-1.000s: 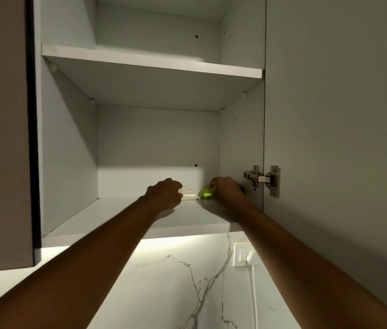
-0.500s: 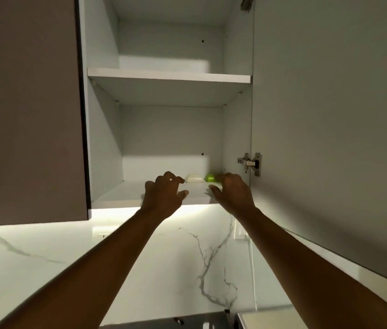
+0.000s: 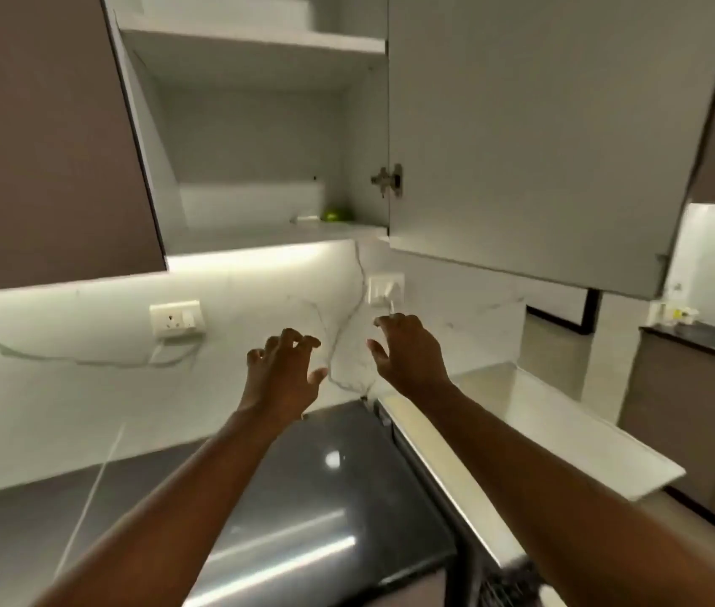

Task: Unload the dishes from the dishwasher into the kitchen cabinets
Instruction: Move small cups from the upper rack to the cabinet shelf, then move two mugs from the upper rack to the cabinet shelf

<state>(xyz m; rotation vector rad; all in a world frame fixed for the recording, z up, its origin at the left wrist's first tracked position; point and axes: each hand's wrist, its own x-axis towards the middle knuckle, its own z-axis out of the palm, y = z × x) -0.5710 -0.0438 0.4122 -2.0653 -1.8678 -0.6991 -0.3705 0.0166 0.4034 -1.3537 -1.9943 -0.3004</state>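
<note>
1. While both arms reach forward over the counter [image 3: 84, 497], neither grip holds anything: left hand [image 3: 283, 376] has fingers spread and loosely curled, released; right hand [image 3: 408, 354] likewise, fingers slightly bent, released.
2. Hands sit side by side, apart, in front of the marble backsplash [image 3: 62, 387].
3. Task items: a green dish [image 3: 334, 215] and a white dish [image 3: 306, 218] sit on the lower shelf [image 3: 259, 232] of the open cabinet [image 3: 233, 138], well above both grips, toward the shelf's right rear corner. The two are just beside each other, white one left of green. Both are too small to tell shape.
4. Cabinet door [image 3: 544, 133] is swung open, above and to the right of the right grip; its hinge [image 3: 387, 180] is straight above that grip.
5. Upper shelf [image 3: 255, 39] is higher still.
6. Wall socket [image 3: 385, 290] with a plug in it is just above the right grip's fingertips; a second socket [image 3: 177, 316] is up-left of the left grip, cable hanging from it.
7. Dark glossy appliance top [image 3: 325, 497] lies below both forearms.
8. Open dishwasher door edge [image 3: 447, 479] runs under the right forearm; rack barely visible at the bottom edge.
</note>
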